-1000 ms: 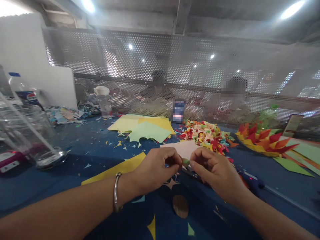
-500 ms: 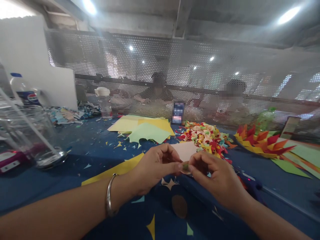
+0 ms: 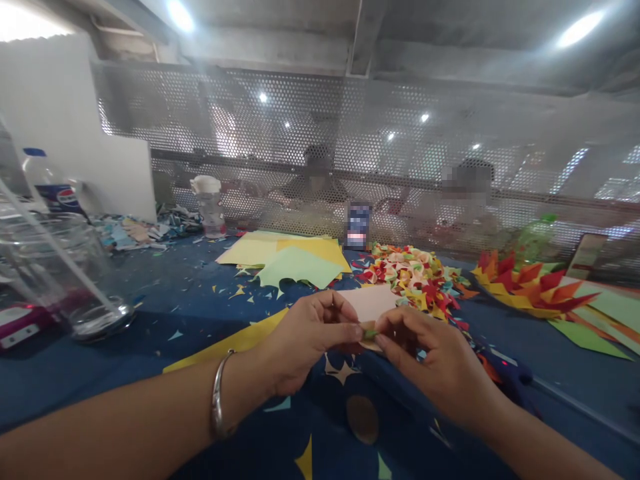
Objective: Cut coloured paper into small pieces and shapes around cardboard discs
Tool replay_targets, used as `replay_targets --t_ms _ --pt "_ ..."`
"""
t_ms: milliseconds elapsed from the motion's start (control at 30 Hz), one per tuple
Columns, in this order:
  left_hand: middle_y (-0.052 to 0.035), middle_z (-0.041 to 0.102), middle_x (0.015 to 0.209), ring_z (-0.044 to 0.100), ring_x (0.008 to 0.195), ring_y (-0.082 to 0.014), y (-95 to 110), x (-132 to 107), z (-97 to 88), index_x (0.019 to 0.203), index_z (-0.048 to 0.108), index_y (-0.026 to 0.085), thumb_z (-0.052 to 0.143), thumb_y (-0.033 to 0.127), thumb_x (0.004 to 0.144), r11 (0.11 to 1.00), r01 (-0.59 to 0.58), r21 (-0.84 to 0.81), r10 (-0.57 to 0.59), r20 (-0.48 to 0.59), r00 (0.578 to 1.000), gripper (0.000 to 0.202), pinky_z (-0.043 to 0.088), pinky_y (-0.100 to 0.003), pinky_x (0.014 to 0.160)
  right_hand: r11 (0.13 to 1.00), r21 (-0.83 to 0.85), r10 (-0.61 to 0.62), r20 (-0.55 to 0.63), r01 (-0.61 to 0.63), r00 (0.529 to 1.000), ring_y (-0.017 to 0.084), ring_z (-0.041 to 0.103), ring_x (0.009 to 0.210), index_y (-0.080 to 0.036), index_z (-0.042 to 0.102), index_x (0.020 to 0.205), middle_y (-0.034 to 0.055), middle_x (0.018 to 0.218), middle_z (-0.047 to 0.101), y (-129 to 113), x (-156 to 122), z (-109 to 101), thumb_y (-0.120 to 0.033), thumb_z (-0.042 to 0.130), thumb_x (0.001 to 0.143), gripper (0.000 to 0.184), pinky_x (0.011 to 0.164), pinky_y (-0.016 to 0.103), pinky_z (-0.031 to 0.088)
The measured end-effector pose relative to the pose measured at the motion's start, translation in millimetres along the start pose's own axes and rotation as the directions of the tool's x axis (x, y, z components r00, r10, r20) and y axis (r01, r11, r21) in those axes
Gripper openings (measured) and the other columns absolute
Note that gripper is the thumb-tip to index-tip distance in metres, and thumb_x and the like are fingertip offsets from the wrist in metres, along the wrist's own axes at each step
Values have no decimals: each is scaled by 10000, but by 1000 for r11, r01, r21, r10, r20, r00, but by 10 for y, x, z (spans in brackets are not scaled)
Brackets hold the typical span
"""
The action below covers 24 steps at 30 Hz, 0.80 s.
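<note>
Green and pale pink show in the little paper piece [image 3: 370, 335] at the centre of your work, so take it as the middle of the clock, with twelve straight ahead of you. Your hands are close together, each clamped on that piece by the fingertips: the left hand [image 3: 306, 339] pinches its nine o'clock side, the right hand [image 3: 431, 347] its three o'clock side, and it sits above the dark blue table [image 3: 160, 313]. Your left wrist wears a silver bangle [image 3: 217, 397]. Just beyond your fingers, at twelve, lies a pale pink sheet [image 3: 369, 300], with a phone [image 3: 359, 230] standing upright farther out. Toward one o'clock you have a heap of small folded paper shapes [image 3: 405, 263] in red, yellow, pink and green; at two, a pointed paper lotus [image 3: 530, 283] in yellow, orange and red. Past your right wrist, between three and four, is a blue glue gun [image 3: 507, 370] with a red light showing. At six, near you, is a brown oval shape [image 3: 363, 419]; at seven, a pink star-shaped scrap [image 3: 341, 371]. Your left forearm partly covers a yellow sheet [image 3: 220, 343] at nine, and stacked coloured paper [image 3: 250, 248] lies between ten and eleven.
</note>
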State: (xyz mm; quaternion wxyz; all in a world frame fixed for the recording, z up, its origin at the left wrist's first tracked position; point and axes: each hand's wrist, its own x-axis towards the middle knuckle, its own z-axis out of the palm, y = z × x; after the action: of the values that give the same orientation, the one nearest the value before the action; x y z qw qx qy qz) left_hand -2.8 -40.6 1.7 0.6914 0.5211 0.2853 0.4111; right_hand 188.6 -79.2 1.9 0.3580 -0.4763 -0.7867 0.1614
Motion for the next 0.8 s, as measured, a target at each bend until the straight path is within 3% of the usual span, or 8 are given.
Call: replay_targets --t_ms 600,800 --pt "45 573 663 565 603 -94 -61 16 22 780 517 167 790 230 659 989 -130 73 132 -13 991 305 427 -246 613 992 129 -7 17 4 1000 113 517 583 -241 598 899 -30 740 606 -14 8 38 -243 528 921 73 544 240 434" --pt "14 625 696 617 666 -121 -88 8 -4 769 571 159 715 198 716 961 -178 211 172 45 984 158 453 -265 668 995 99 -17 -7 18 1000 122 516 615 -230 578 881 -16 790 630 -20 0 51 -220 540 895 41 563 250 425"
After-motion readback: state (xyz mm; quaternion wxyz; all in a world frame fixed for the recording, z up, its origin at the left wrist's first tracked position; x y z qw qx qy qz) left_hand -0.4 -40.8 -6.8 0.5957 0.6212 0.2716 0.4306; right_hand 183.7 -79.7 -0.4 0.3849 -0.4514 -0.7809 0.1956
